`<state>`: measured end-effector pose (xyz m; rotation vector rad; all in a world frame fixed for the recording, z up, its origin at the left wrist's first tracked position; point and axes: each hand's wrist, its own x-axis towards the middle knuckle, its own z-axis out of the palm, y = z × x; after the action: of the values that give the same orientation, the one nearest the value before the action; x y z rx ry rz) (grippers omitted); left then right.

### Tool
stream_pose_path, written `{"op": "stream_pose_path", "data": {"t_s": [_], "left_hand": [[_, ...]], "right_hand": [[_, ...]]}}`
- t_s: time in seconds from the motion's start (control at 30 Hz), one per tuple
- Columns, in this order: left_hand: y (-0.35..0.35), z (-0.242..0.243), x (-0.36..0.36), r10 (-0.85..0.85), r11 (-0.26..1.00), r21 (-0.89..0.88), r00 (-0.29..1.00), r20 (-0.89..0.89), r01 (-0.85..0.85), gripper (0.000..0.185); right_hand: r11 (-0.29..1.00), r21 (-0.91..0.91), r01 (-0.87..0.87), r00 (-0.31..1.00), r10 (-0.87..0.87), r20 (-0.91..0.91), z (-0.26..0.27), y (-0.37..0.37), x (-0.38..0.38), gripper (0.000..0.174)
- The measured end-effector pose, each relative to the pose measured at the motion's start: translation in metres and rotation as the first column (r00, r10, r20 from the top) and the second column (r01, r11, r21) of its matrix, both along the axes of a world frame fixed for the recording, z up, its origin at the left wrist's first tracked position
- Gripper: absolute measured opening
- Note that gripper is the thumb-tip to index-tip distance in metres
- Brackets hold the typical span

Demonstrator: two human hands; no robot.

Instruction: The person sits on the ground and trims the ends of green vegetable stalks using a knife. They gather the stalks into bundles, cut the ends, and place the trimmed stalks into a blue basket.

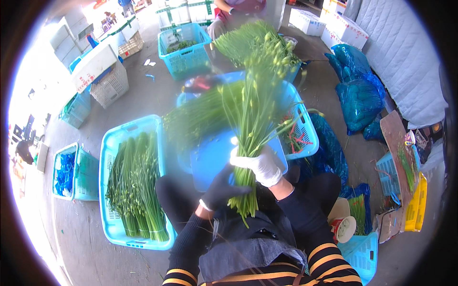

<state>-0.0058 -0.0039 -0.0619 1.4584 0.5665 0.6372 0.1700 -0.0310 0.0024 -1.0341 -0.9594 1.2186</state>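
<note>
A bunch of flowering garlic chives [247,125] stands upright before me, buds at the top and cut stem ends near my lap. My right hand [259,166], in a white glove, is closed around the lower stems. My left hand [222,187], in a dark grey glove, is at the left of the bunch, its thumb lying across the stems below the right hand. Whether its fingers grip is unclear. Behind the bunch, a loose pile of chives [204,109] lies over a blue board [214,157], partly blurred.
At my left, a light-blue crate [103,175] holds several tied chive bundles [139,186]. Another basket [315,143] with red ties is at the right. More chives [250,39] are heaped ahead, near a seated person [239,10]. Blue plastic bags [359,100] lie at the right.
</note>
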Motion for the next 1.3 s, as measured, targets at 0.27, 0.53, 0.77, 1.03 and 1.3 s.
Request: {"op": "stream_pose_path", "data": {"t_s": [0.27, 0.53, 0.77, 1.03, 1.3], "left_hand": [[0.041, 0.009, 0.044, 0.444, 0.534, 0.784, 0.894, 0.057, -0.316, 0.086], [0.055, -0.092, 0.052, 0.292, 0.649, 0.692, 0.944, 0.156, -0.315, 0.062], [0.046, -0.061, 0.051, 0.122, 0.922, 0.268, 0.867, 0.483, -0.28, 0.038], [0.073, -0.017, 0.038, 0.186, 0.528, 0.849, 0.976, -0.114, -0.002, 0.074], [0.07, -0.015, 0.012, -0.374, 0.914, -0.09, 0.909, 0.186, 0.395, 0.091]], "right_hand": [[0.891, 0.455, 0.005, 0.67, -0.34, 0.659, 0.0, 0.025, 0.0, 0.032], [0.952, 0.306, -0.028, 0.402, -0.27, 0.875, -0.07, -0.003, 0.007, 0.033], [0.973, 0.23, -0.028, 0.38, -0.203, 0.902, -0.081, -0.019, 0.003, 0.034], [0.931, 0.364, 0.005, 0.012, -0.364, 0.931, -0.078, 0.037, 0.03, 0.036], [0.997, -0.013, -0.082, 0.994, 0.081, -0.067, 0.024, 0.035, 0.01, 0.041]]}}
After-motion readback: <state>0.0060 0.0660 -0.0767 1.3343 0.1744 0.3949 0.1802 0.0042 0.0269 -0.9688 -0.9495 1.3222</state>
